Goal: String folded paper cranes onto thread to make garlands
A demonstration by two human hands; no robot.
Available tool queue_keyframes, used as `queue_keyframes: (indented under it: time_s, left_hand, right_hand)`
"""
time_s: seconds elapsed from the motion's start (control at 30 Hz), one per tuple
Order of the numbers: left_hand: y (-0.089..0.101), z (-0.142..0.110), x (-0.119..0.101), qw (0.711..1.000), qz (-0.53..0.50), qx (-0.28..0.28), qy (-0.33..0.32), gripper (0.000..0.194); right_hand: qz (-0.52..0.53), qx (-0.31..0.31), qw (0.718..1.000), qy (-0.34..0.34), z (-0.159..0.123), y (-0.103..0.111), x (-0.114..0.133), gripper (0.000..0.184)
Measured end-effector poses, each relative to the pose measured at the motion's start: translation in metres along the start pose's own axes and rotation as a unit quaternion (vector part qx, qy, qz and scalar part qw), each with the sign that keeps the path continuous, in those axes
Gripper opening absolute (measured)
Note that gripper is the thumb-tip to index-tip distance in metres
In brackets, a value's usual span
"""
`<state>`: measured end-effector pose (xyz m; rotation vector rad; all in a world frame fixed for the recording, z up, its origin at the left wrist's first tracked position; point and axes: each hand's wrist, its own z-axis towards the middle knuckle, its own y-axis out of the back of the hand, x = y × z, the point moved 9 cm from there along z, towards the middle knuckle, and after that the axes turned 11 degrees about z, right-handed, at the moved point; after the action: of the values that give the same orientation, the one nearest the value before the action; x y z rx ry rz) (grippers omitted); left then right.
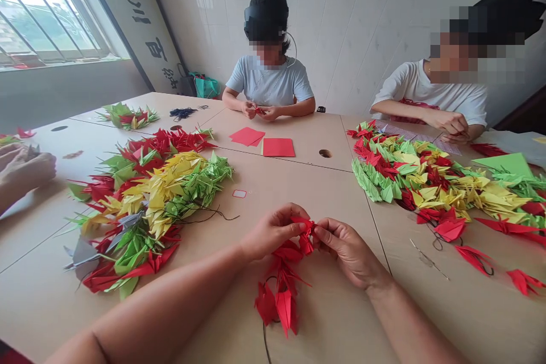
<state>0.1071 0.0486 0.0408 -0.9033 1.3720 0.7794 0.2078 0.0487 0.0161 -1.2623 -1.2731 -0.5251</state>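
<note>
Ahead, open tabletop [294, 185], hands [273, 234] pinching red paper [306, 240]

– Left hand [275, 233] and right hand [352, 250]: gloved or bare?
– Bare, both, down to the wrists [248, 251].
– And farther back from the hands?
– Bare left forearm [179, 301], rounded, narrowing toward the wrist, with a crease [99, 346] far behind the hand; bare right forearm [412, 315], smooth, tapering the same way.

Tall panel [143, 28] | dark Chinese characters [156, 50] in column | 百 readable | others unclear
</note>
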Motion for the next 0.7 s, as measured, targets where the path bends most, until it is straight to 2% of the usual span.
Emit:
queue_keyframes:
  time_s: [0.13,0.5,0.7]
  left_hand:
    - [-0.004,-0.002,0.004,0.999,0.004,0.027,0.019,0.028]
    - [0.001,0.000,0.017,0.997,-0.008,0.028,0.068,0.030]
    - [0.000,-0.001,0.016,0.997,-0.026,0.022,0.066,0.027]
  right_hand:
    - [0.010,0.015,1.000,-0.010,-0.002,-0.003,-0.002,0.025]
    - [-0.029,0.042,0.998,-0.023,-0.002,-0.007,-0.004,0.028]
    - [-0.023,0.045,0.998,-0.028,-0.003,-0.012,0.000,0.027]
